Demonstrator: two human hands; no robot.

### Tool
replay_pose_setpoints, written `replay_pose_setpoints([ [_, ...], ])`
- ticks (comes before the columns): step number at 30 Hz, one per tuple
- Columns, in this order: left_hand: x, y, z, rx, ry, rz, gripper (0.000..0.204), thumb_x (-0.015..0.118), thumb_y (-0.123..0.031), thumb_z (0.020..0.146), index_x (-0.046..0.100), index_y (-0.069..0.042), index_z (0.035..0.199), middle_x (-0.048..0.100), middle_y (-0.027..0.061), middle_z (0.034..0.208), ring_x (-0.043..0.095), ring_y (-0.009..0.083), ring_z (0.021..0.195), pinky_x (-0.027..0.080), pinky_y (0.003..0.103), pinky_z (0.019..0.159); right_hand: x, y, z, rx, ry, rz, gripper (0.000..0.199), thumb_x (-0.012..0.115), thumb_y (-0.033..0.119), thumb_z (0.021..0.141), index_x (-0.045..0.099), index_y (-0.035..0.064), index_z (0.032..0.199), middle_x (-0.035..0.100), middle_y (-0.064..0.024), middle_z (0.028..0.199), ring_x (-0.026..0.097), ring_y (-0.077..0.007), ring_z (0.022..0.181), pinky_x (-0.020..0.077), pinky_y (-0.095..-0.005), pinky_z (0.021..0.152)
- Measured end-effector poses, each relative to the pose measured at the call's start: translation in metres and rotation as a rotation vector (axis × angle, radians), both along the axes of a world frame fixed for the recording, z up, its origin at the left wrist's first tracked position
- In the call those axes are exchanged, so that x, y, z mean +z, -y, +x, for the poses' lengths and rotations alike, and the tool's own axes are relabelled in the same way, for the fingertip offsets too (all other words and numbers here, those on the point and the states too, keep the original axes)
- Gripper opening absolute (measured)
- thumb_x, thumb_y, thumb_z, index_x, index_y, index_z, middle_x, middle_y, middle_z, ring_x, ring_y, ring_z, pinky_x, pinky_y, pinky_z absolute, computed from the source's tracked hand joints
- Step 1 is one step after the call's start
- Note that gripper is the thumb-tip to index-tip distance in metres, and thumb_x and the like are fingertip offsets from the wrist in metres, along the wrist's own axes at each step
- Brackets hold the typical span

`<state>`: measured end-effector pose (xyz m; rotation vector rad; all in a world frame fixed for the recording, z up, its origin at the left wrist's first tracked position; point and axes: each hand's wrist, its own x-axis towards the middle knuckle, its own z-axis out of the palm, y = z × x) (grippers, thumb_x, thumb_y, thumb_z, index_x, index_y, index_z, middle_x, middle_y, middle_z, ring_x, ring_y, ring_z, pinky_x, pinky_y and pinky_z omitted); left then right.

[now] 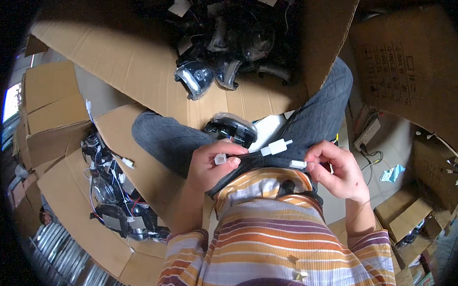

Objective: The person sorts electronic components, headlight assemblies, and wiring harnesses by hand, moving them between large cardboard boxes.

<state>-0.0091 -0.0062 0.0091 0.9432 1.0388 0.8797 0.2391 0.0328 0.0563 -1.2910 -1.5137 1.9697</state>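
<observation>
Cardboard fills almost all of the space around you: a big open box (148,59) lies in front of your knees, another open box (73,196) is at your left, and more flat cartons (415,68) stand at your right. You sit with your legs (178,140) in grey trousers stretched between them, so your lap serves as the work surface. The front box holds a heap of black lamp units (225,46) with clear lenses and white tags, and the left box holds more of them with red and blue wires (118,188); both are near enough to reach without standing up. One lamp unit (231,128) rests on your thigh, just beyond your hands, probably so its cable stays short and slack. Your left hand (212,166) is closed around the black cable (250,156), with a small white connector (220,159) pressed under the thumb. Your right hand (337,169) pinches another white connector (298,164) between thumb and fingertips. Between the two hands a third white plug (276,147) sticks up from the cable, free of both. A power strip (366,134) lies on the floor at your right, well apart. Your striped shirt (274,233) hides the lower part of the cable.
</observation>
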Motion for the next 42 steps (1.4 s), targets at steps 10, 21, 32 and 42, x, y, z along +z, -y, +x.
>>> replay_pose_setpoints([
  [10,-0.001,0.003,0.005,-0.035,-0.052,0.024,0.007,0.048,0.001,0.073,0.054,0.002,0.077,0.053,0.0059,0.068,0.047,0.0096,0.059,0.037,0.021,0.055,0.002,-0.007,0.001,0.132,0.009,0.289,0.007,0.054,0.002,0.068,0.051,0.001,0.075,0.05,-0.0082,0.069,0.049,-0.0219,0.064,0.0395,-0.0282,0.056],
  [21,0.002,0.003,0.003,-0.085,-0.004,-0.11,0.009,0.045,-0.004,0.076,0.05,0.001,0.07,0.049,0.0053,0.062,0.045,0.009,0.055,0.035,0.022,0.05,-0.003,-0.013,-0.001,0.09,-0.039,0.401,0.008,0.057,0.004,0.065,0.052,0.0017,0.071,0.048,-0.0077,0.07,0.046,-0.021,0.067,0.0365,-0.029,0.06],
  [32,0.007,-0.004,0.006,-0.253,0.005,-0.15,0.01,0.046,-0.005,0.074,0.05,0.002,0.068,0.05,0.0054,0.063,0.045,0.0103,0.057,0.036,0.023,0.053,-0.001,-0.011,-0.005,0.192,0.019,0.478,0.008,0.056,0.003,0.064,0.049,0.0017,0.067,0.046,-0.0089,0.067,0.045,-0.0246,0.065,0.0367,-0.0314,0.058],
  [42,0.003,0.0,0.007,-0.216,0.043,-0.233,0.008,0.046,-0.003,0.075,0.05,0.002,0.07,0.05,0.0045,0.063,0.047,0.009,0.058,0.036,0.022,0.053,0.003,-0.008,0.001,0.181,0.013,0.451,0.008,0.056,0.004,0.062,0.049,0.0019,0.066,0.046,-0.0084,0.066,0.044,-0.0235,0.064,0.036,-0.0312,0.057],
])
